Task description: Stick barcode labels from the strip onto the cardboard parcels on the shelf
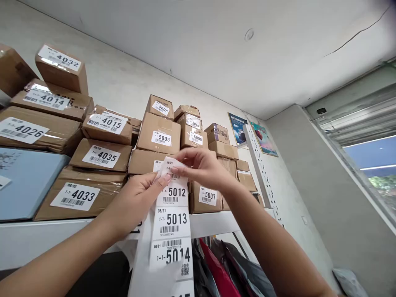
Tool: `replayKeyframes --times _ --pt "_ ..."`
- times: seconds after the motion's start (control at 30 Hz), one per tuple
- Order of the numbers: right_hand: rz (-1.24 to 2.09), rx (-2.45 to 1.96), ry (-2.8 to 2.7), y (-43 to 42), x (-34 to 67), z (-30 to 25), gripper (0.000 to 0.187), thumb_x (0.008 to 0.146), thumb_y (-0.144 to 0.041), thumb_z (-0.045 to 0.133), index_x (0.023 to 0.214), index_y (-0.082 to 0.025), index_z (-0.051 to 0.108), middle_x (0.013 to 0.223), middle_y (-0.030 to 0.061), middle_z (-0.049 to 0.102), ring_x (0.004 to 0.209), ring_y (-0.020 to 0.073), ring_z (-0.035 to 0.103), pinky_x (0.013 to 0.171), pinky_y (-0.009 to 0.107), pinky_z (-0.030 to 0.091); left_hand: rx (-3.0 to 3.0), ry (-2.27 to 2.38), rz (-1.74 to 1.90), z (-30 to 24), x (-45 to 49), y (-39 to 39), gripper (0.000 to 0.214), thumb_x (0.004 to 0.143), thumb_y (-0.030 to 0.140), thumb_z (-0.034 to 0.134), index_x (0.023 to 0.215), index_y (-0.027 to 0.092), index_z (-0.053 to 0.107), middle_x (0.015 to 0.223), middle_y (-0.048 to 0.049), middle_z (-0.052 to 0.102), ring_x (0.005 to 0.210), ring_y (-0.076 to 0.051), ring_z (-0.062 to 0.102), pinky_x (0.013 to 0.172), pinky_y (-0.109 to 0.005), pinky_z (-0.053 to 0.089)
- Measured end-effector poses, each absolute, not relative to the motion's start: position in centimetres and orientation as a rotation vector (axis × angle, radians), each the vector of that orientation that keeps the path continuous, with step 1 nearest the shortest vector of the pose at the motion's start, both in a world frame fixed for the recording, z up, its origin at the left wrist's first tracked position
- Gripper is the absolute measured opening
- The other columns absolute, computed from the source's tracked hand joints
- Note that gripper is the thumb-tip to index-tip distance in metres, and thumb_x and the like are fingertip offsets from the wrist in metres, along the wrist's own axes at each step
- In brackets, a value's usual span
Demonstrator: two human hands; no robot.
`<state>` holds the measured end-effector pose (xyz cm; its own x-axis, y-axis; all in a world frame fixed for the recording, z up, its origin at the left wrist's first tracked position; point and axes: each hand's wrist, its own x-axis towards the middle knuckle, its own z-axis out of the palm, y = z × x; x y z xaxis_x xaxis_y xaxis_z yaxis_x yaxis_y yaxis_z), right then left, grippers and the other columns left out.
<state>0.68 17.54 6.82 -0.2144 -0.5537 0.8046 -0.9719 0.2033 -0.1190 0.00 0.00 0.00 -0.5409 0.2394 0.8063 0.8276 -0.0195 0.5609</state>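
Note:
A long strip of white printed labels (171, 222) hangs in front of me, with the numbers 5012, 5013 and 5014 readable. My left hand (137, 202) is closed on the strip's left edge near the top, thumb lying over the paper. From the right, my right hand (201, 167) pinches the top label between thumb and fingers, covering part of its number. Whether that label has lifted off its backing I cannot tell. Just behind the hands stand labelled cardboard boxes, among them the box marked 5005 (145, 134) and the one marked 5007 (196, 202).
Several more cardboard boxes (58, 165) and a light-blue box (49, 177) fill the white shelf (213, 222). A perforated metal upright (258, 165) rises at the shelf's right end. Dark and red bags (216, 268) sit below. Posters (262, 138) hang on the wall.

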Motion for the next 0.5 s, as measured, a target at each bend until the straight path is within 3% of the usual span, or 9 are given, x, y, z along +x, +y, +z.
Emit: replayKeyframes --times 0.17,0.33,0.5 --pt "1.164 1.284 -1.623 16.8 -0.5 4.6 0.021 0.063 -0.032 0.080 0.077 -0.021 0.068 0.076 0.0006 0.069 0.069 0.0140 0.063 0.061 0.029 0.052 -0.962 -1.674 -1.669 0.4 0.0 1.0 0.033 0.072 0.048 0.070 0.085 0.018 0.066 0.065 0.0007 0.065 0.051 -0.012 0.055 0.044 -0.020 0.040" --pt "1.544 1.251 -1.549 16.6 -1.3 4.4 0.025 0.057 -0.036 0.084 0.073 -0.022 0.070 0.070 -0.0006 0.068 0.062 0.0118 0.060 0.057 0.027 0.050 -0.816 -1.587 -1.376 0.1 -0.2 1.9 0.040 0.083 0.055 0.054 0.066 0.019 0.052 0.052 0.0054 0.051 0.045 -0.009 0.042 0.041 -0.020 0.033" --pt "1.758 1.346 -1.610 16.2 -1.0 4.0 0.019 0.061 -0.031 0.083 0.075 -0.024 0.071 0.073 -0.0015 0.068 0.067 0.0118 0.062 0.067 0.029 0.053 -0.738 -1.507 -1.255 -0.5 -0.7 1.8 0.043 0.087 0.057 0.048 0.064 0.021 0.046 0.050 0.0066 0.044 0.048 -0.009 0.039 0.043 -0.019 0.031"
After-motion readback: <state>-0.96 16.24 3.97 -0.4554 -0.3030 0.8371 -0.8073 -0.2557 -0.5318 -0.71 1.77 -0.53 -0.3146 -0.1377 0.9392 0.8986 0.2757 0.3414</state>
